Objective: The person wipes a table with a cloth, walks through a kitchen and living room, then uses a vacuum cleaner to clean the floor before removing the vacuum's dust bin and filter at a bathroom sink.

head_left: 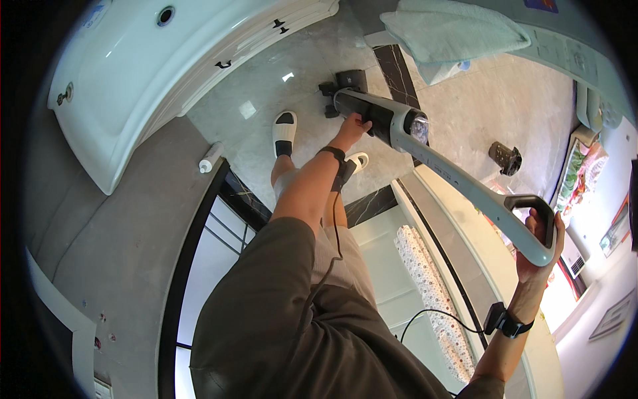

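The floor cleaner (465,184), a long grey unit with a black lower section, lay tilted across the space between the two hands. The step in hand appeared to be work on that lower section while the unit was supported at its handle. Best practice, as judged, called for the right hand (533,271) to keep the tilt constant, for the left hand (349,133) to press squarely on the black surface rather than sideways, and for the clear part (419,126) to be kept free of side loads. The right fingers were clamped around the loop handle, with the thumb along its outer side. The left fingers were bent close together against the black section; whether they gripped any catch could not be told. Relative to the left fingers, the black section was directly ahead, the floor head (352,80) farther ahead, and the tube ran off rightward and back to the right fingers. A dark cylindrical cup (506,158) stood or lay on the floor well to the right of the left fingers and ahead of the right ones. A white slipper (284,133) was left of the left fingers, a white bottle (211,157) farther left, and a pale towel (452,33) ahead to the right.
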Available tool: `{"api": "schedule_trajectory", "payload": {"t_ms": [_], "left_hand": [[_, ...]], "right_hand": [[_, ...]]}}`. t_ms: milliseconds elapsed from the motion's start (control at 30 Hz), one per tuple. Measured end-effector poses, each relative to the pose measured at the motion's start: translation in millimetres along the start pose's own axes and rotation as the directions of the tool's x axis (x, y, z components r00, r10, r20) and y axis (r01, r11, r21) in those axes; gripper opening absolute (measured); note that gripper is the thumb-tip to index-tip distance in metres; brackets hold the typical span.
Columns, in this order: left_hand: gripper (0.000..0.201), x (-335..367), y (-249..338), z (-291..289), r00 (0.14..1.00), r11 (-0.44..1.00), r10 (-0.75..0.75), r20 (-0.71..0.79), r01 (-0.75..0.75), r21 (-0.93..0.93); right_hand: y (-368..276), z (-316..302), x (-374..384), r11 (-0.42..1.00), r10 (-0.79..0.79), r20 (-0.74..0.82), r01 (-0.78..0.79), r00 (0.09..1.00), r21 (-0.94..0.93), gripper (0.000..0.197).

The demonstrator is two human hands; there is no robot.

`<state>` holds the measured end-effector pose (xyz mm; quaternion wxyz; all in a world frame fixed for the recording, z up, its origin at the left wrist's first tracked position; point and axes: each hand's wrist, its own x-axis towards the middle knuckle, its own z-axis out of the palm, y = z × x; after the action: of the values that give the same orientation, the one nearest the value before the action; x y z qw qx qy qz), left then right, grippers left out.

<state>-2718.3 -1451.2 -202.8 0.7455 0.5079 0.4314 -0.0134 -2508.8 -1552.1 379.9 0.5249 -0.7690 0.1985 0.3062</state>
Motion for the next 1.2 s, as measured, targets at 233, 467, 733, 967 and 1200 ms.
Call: {"api": "schedule_trajectory", "payload": {"t_ms": [233, 467, 733, 967, 1200], "left_hand": [[0.055, -45.2, 37.2, -74.6, 0.981, 0.958, -0.195, 0.012, 0.188, 0.216], [0.044, -136.6, 153.1, -157.1, 0.896, 0.915, -0.395, 0.202, 0.364, 0.171], [0.044, -324.9, 294.0, -204.3, 0.930, 0.927, -0.313, 0.190, 0.343, -0.150], [0.037, -477.1, 431.7, -232.6, 0.980, 0.860, -0.005, 0.198, 0.105, -0.499], [0.050, -503.9, 478.3, -226.6, 0.867, 0.713, 0.425, 0.262, -0.142, -0.687]], "right_hand": [[-4.3, -14.8, 4.6, 0.996, 0.083, -0.017, -0.082, 0.996, 0.044, 0.055], [-0.4, -18.1, 13.4, 0.983, 0.113, -0.019, -0.109, 0.993, 0.146, 0.052], [11.3, -33.6, 18.0, 0.998, 0.009, 0.278, 0.008, 0.960, -0.060, 0.060], [44.5, -65.3, 2.6, 0.982, -0.162, 0.271, 0.181, 0.949, -0.047, 0.052], [74.5, 47.0, -127.4, 0.649, -0.486, 0.548, 0.701, 0.681, -0.295, 0.014]]}}
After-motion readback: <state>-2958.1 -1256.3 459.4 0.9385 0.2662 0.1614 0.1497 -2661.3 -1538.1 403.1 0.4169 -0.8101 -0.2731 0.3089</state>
